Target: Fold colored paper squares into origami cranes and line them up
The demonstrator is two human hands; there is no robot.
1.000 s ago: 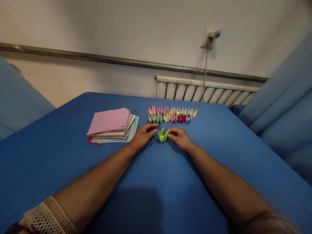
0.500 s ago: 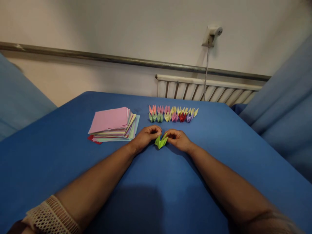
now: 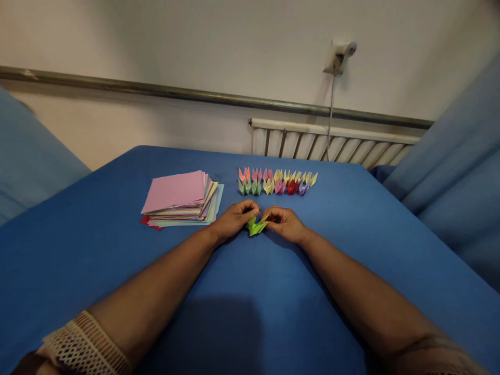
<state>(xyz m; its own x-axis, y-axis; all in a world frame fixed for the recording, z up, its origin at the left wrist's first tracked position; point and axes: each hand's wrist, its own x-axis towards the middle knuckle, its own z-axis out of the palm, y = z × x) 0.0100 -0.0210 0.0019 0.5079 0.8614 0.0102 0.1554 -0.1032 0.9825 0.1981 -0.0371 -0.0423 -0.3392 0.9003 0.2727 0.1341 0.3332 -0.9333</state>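
1. Lime-green paper, folded into an origami crane [image 3: 256,227], sits between both hands, just above or on the blue-covered bench [image 3: 351,224]; contact is unclear.
2. Right hand [image 3: 287,224]: grip pinching the crane's right-hand point between thumb and fingers.
3. Left hand [image 3: 234,217]: thumb and fingertips close together at the crane's left side; whether they pinch it cannot be told.
4. Done: a front row [image 3: 280,187] of six folded cranes, green through purple, and a rear row [image 3: 245,174], partly masked and not countable.
5. In hand: one crane, well-formed, apart from the rows; judged nearly complete.
6. Left unfolded: a thick stack of coloured paper [image 3: 175,192], pink uppermost, beyond the left forearm.
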